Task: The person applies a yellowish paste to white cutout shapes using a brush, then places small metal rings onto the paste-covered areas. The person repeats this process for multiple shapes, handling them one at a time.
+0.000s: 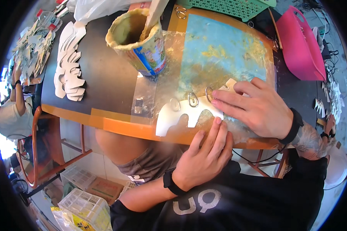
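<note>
A crusted tub (152, 61) is holding 1 stick (155, 15) beyond a white cutout (169, 120) lying at the edge of the table (104, 69), where the left hand (206, 152), fingers together, is touching it, the half-curled right hand (256, 104) is touching a metal ring (206, 93), and a pink basket (298, 50) is standing rightward.

We take this for a small workshop where parts are put together by hand. Our dark table (96, 73) has tape along its orange edge, and the blue sheet (225, 40) on it is smeared yellow and brown. Near that sheet stands a tub (152, 61) with a thickly crusted rim and a stick (155, 15) in it. We see batches rather than single items: overlapping white cut-outs (70, 63), a big heap of cut pieces (34, 50) at far left, and loose metal rings (180, 13). A person in a white top (13, 117) reaches toward that heap, and plastic crates (85, 210) stand on the floor.
</note>
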Demonstrator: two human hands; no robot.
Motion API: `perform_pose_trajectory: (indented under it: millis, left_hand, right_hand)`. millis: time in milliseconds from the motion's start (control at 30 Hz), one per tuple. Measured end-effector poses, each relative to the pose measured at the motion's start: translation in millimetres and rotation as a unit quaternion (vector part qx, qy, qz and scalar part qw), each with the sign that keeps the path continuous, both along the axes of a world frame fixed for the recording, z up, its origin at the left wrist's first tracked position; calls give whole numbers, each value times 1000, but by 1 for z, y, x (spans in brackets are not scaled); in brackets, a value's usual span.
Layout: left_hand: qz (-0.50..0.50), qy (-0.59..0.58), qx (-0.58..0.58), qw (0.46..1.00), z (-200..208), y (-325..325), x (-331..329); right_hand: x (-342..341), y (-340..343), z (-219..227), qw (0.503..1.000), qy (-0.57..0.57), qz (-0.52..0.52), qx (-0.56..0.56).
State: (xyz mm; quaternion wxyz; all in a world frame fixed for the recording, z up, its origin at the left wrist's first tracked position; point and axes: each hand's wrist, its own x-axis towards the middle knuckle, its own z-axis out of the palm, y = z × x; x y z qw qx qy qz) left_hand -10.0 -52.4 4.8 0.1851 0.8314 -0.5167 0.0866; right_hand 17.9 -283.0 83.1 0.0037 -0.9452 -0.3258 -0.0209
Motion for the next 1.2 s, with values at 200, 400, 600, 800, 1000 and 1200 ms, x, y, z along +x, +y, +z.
perform_pose_trajectory:
  millis: [200,400,600,800,1000,1200]
  left_hand:
    - [-7,23,8,1000,6,-2,0]
    - [-8,4,-34,999,2,9,3]
    - [-12,19,-94,995,7,17,3]
    - [2,27,-116,993,2,31,-1]
    - [57,39,-98,993,1,46,-10]
    - [42,38,-116,992,1,40,-5]
  right_hand:
    - [-4,-6,2,999,22,-11,48]
    - [-17,-86,82,995,26,-101,-5]
    - [-6,-241,153,911,-60,-399,-89]
    - [46,-332,89,893,153,-413,-92]
    - [58,-340,51,887,116,-429,-126]
    - [62,-360,59,899,92,-428,-23]
